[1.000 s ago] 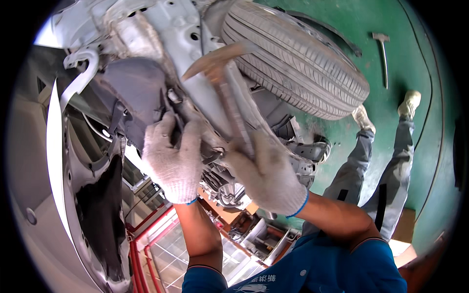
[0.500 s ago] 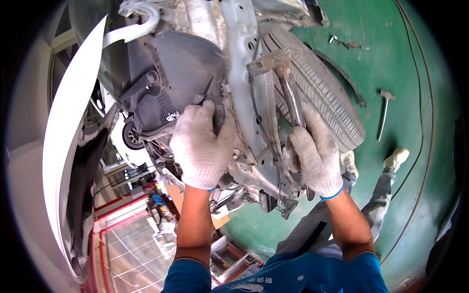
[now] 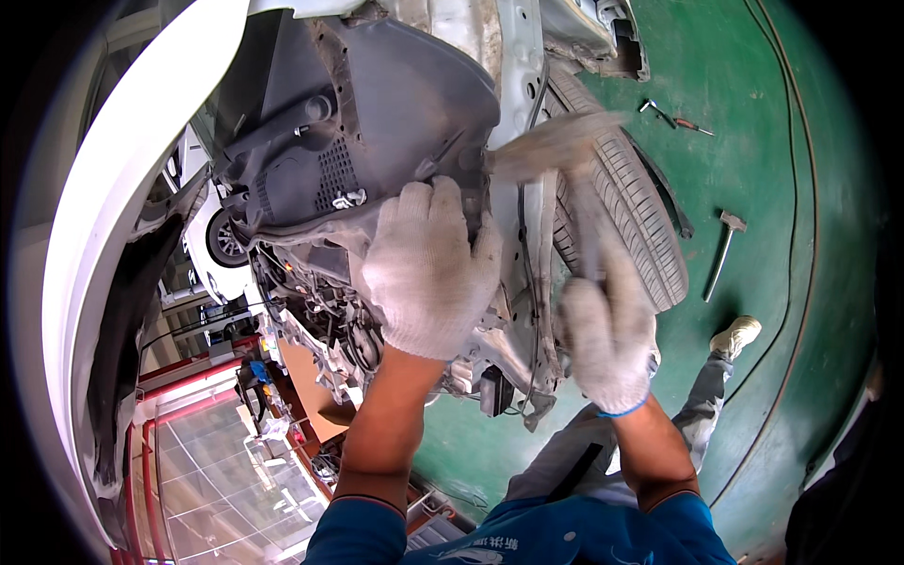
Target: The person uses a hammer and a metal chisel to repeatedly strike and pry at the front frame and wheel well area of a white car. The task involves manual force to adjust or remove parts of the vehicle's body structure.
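Note:
My left hand (image 3: 428, 264), in a white knit glove, lies at the edge of a dark plastic wheel-arch liner (image 3: 414, 94) on an opened-up car body. Its fingers curl away from view and cover whatever they grip. Just past the fingertips shows a thin dark pointed shape (image 3: 438, 155), too unclear to name. My right hand (image 3: 607, 330), gloved too, is closed round the handle of a hammer. The hammer head (image 3: 556, 146) is smeared by motion over the pale metal rail (image 3: 527, 226), right of my left hand.
A tyre (image 3: 626, 207) lies right of the rail. On the green floor are another hammer (image 3: 725, 250) and small hand tools (image 3: 673, 118); cables (image 3: 796, 188) run farther right. A white body panel (image 3: 94, 217) curves along the left. Exposed engine-bay parts (image 3: 330, 301) sit below the liner.
The hammer has swung a little toward the left hand and is now blurred. The view has shifted, so the car appears farther up and the left hand more to the right.

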A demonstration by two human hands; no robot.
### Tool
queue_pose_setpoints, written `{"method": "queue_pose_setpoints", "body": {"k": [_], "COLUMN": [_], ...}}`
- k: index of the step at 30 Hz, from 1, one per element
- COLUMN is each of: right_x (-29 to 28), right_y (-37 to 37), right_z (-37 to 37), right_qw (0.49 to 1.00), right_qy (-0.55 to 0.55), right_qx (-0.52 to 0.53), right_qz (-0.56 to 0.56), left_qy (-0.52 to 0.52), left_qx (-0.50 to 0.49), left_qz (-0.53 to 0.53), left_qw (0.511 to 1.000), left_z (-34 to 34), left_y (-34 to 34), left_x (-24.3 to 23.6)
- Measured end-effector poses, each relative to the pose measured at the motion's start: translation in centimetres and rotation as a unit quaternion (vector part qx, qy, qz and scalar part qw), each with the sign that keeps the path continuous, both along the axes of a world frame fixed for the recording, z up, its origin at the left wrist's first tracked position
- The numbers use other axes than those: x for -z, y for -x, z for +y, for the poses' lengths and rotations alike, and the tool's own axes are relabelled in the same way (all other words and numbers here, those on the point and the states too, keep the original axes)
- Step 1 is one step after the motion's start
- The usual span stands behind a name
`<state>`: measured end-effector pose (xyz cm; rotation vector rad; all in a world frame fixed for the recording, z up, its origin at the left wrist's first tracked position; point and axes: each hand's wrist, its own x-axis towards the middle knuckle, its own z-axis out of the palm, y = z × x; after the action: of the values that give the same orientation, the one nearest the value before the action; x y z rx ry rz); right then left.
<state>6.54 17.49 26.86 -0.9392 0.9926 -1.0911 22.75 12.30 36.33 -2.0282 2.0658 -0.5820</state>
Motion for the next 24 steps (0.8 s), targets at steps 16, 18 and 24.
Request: {"method": "queue_pose_setpoints", "body": {"k": [16,18,24], "right_x": [-0.3,-0.9,-1.8], "right_y": [1.5,1.2,-1.9], "right_z": [1.0,0.8,-2.1], "right_qw": [0.984,0.978,0.964], "right_qy": [-0.041,0.022,0.149], "right_qx": [0.151,0.171,0.055], "right_qz": [-0.090,-0.120,0.214], "left_qy": [0.012,0.026,0.023], "left_qx": [-0.015,-0.001,0.039], "left_qz": [0.041,0.063,0.028], "left_qw": [0.999,0.998,0.999], "left_z": [0.2,0.2,0.1], "left_y": [0.0,-0.2,-0.5], "left_x": [0.2,0.3,0.2]}}
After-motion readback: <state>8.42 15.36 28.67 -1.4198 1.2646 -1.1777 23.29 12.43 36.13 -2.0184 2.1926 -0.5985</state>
